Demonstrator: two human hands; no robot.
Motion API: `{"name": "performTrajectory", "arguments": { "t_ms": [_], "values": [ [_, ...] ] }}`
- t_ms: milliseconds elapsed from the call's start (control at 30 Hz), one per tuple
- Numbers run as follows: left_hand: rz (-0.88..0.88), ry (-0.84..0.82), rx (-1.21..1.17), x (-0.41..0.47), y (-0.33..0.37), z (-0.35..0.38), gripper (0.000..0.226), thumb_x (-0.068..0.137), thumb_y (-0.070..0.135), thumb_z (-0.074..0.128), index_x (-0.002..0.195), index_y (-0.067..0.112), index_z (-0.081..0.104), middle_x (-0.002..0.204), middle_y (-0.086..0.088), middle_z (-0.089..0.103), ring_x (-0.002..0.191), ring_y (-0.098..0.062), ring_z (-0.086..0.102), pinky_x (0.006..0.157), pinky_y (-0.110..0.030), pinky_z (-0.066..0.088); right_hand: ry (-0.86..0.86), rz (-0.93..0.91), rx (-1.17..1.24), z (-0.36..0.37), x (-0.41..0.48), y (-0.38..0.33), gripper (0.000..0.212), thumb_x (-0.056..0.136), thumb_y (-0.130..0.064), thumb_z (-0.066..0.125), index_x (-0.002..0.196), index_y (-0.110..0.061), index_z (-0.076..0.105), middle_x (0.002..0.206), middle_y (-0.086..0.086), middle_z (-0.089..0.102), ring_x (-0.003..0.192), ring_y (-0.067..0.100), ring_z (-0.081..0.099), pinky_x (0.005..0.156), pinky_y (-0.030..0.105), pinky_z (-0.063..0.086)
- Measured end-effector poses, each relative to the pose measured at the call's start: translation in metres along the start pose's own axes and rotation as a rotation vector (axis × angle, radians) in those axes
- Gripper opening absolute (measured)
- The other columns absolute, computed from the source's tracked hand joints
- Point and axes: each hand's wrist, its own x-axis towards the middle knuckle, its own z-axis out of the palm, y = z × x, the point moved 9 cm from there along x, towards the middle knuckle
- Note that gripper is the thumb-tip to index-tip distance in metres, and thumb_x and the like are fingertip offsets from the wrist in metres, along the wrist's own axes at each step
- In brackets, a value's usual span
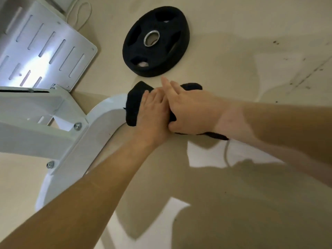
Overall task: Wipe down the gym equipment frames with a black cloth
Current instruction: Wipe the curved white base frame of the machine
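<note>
A black cloth (133, 99) is draped over the far end of a curved white frame leg (106, 110) of the gym machine. My left hand (152, 112) lies flat on the cloth, pressing it against the leg. My right hand (190, 108) sits right beside it, thumb tucked under the cloth and forefinger stretched out past it. Part of the cloth sticks out beyond my right wrist. The leg's end is hidden under the cloth and both hands.
A black weight plate (156, 42) with a metal hub lies on the beige floor just beyond the hands. A white slotted metal panel (46, 45) and bolted white frame beams (41, 126) stand at the left. A thin cord (227, 153) trails on the floor at right.
</note>
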Motion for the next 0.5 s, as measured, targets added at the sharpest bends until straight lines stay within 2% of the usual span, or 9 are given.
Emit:
{"name": "performTrajectory", "arguments": {
  "t_ms": [100,167,233,333,367,433,500],
  "values": [
    [0.033,0.041,-0.08,-0.008,0.06,-0.007,0.079,0.081,0.044,0.058,0.147,0.01,0.032,0.144,-0.01,0.041,0.139,-0.025,0.028,0.119,-0.039,0.003,-0.142,0.023,-0.228,-0.004,-0.036,0.03,0.107,0.086,-0.043,0.061,0.149,-0.015,-0.021,0.148,0.013,0.032,0.105,0.029,0.057,0.089,0.034,0.044],
    [0.055,0.035,-0.083,-0.011,0.1,-0.01,0.087,0.075,0.053,0.064,0.145,0.009,0.035,0.139,-0.01,0.045,0.136,-0.025,0.032,0.12,-0.039,0.004,-0.224,0.05,-0.288,-0.009,-0.07,0.05,0.109,0.087,-0.045,0.06,0.147,-0.015,-0.026,0.143,0.011,0.039,0.106,0.026,0.057,0.089,0.032,0.044],
    [0.09,0.044,-0.042,-0.013,0.146,-0.014,0.09,0.069,0.053,0.068,0.142,0.008,0.04,0.132,-0.009,0.05,0.131,-0.024,0.038,0.12,-0.04,0.008,-0.225,0.095,-0.372,-0.015,-0.108,0.069,0.104,0.088,-0.045,0.054,0.145,-0.015,-0.028,0.137,0.01,0.042,0.1,0.024,0.058,0.082,0.03,0.047],
    [0.144,0.084,-0.091,-0.021,0.198,-0.02,0.083,0.068,0.037,0.068,0.14,0.005,0.042,0.128,-0.007,0.052,0.126,-0.024,0.042,0.118,-0.041,0.016,-0.137,0.125,-0.486,-0.021,-0.161,0.092,0.092,0.09,-0.049,0.037,0.144,-0.011,-0.027,0.129,0.009,0.043,0.091,0.022,0.058,0.071,0.032,0.052],
    [0.174,0.107,-0.113,-0.023,0.204,-0.022,0.08,0.071,0.035,0.066,0.141,0.005,0.041,0.131,-0.007,0.051,0.128,-0.024,0.041,0.118,-0.042,0.017,-0.082,0.137,-0.514,-0.022,-0.176,0.098,0.089,0.089,-0.05,0.033,0.146,-0.007,-0.021,0.127,0.012,0.046,0.091,0.025,0.059,0.07,0.034,0.053],
    [0.239,0.124,-0.099,-0.025,0.197,-0.026,0.079,0.076,0.037,0.064,0.145,0.01,0.036,0.139,-0.006,0.046,0.132,-0.024,0.038,0.117,-0.041,0.017,0.05,0.194,-0.516,-0.024,-0.2,0.107,0.08,0.093,-0.047,0.03,0.148,0.005,0.004,0.124,0.023,0.051,0.089,0.036,0.06,0.073,0.042,0.053],
    [0.184,0.039,-0.086,-0.019,0.163,-0.022,0.088,0.074,0.046,0.069,0.147,0.016,0.03,0.142,-0.006,0.041,0.134,-0.025,0.035,0.116,-0.041,0.015,0.139,0.266,-0.547,-0.025,-0.215,0.111,0.066,0.099,-0.037,0.03,0.143,0.012,0.026,0.123,0.032,0.051,0.093,0.045,0.058,0.081,0.05,0.051]
  ]
}}
